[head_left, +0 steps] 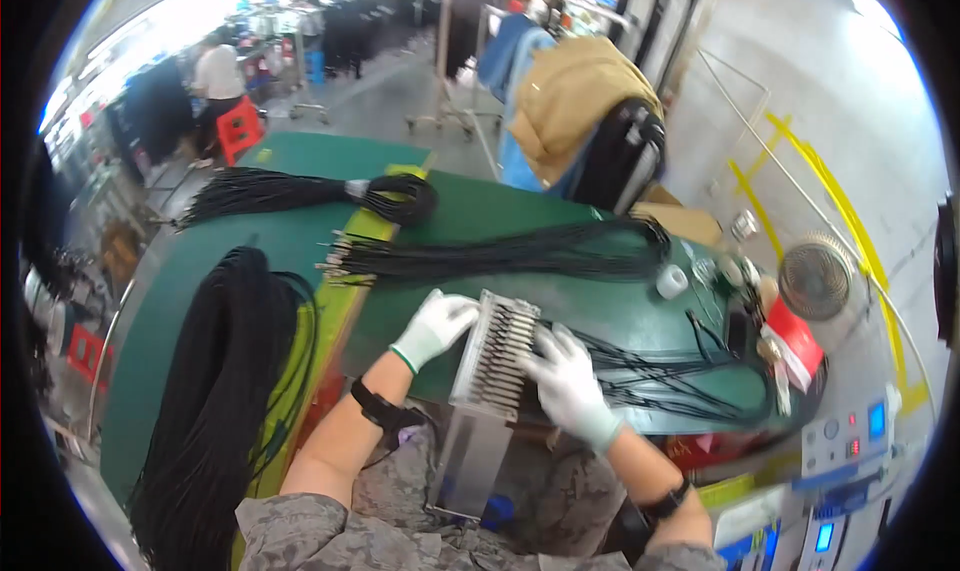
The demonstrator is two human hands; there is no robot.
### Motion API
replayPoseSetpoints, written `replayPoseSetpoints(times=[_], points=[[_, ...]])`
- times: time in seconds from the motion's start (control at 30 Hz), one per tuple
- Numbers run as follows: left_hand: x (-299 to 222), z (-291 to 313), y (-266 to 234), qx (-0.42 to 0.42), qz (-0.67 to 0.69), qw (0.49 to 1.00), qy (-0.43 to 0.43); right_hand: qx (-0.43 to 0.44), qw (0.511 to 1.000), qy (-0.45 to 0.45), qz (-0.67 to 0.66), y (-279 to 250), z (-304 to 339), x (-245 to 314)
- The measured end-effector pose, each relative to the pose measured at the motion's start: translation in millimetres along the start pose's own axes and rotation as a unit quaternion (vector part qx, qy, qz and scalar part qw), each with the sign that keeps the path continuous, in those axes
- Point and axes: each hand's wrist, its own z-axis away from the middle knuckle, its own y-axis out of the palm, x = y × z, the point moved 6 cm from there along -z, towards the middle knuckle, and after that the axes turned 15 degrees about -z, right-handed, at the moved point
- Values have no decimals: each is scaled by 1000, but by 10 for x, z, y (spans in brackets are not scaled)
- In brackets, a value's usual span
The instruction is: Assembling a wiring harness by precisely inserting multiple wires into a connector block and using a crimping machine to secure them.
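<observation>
A metal rack with a row of slots stands at the table's near edge, several black cord ends with metal tips lying side by side in it. My left hand, in a white glove, grips the rack's upper left edge. On the other side my right hand, also gloved, has its fingers stretched apart at the rack's right edge, by the cord ends. Whether its fingertips touch a cord is too small to tell. Black cords run from the rack to the right across the green table. Below the rack hangs a grey metal box.
Bundles of black cords lie at the far left, across the middle and in a big heap at left. A white spool, a small fan and a control box are at right. Clothes hang behind the table.
</observation>
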Motion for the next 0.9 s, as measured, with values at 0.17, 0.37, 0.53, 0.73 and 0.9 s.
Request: replayPoseSetpoints(times=[0.17,0.37,0.53,0.73,0.9], points=[[-142,190,46,24,-43,993,109,128,988,-90,19,490,772,833],[-119,432,-28,-37,-75,992,92,126,971,-205,1,828,833,1032],[-73,434,-44,-34,-63,995,69,-45,802,265,-534,218,360,666],[-91,417,19,-48,-61,993,86,-254,871,188,-376,-18,-15,-269],[-158,432,-169,-37,-48,994,96,-43,993,107,31,95,-77,-96]])
